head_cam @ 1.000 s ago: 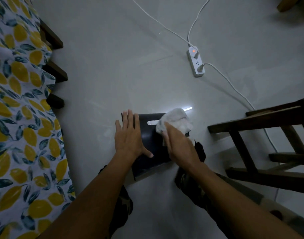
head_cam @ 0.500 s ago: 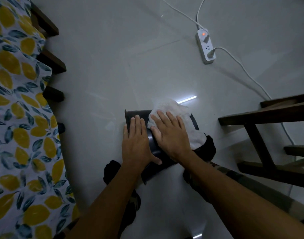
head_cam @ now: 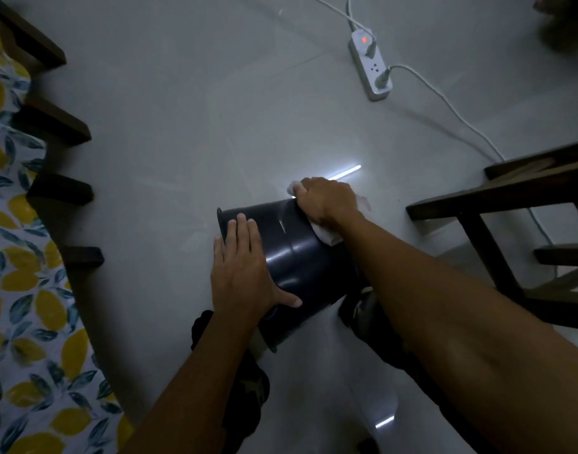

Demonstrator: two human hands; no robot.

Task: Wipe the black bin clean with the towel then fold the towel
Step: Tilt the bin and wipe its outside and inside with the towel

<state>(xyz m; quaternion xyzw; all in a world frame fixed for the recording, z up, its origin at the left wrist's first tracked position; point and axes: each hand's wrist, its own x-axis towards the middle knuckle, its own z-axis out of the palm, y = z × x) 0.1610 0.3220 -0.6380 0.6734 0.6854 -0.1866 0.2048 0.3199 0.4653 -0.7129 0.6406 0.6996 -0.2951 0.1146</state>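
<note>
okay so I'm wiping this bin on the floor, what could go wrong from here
The black bin lies on its side, steadied only by the flat left hand, so it might roll as the right hand pushes the towel. A wide stroke could also carry that hand toward the wooden chair close by.

Towel (head_cam: 327, 235) on bin's (head_cam: 300, 253) right side

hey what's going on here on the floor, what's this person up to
A person is wiping a black plastic bin that lies tipped on its side on the pale tiled floor. The left hand lies flat on the bin's side, steadying it. The right hand grips a crumpled white towel against the bin's far side. The towel is not folded yet. A white power strip lies further off.
</note>
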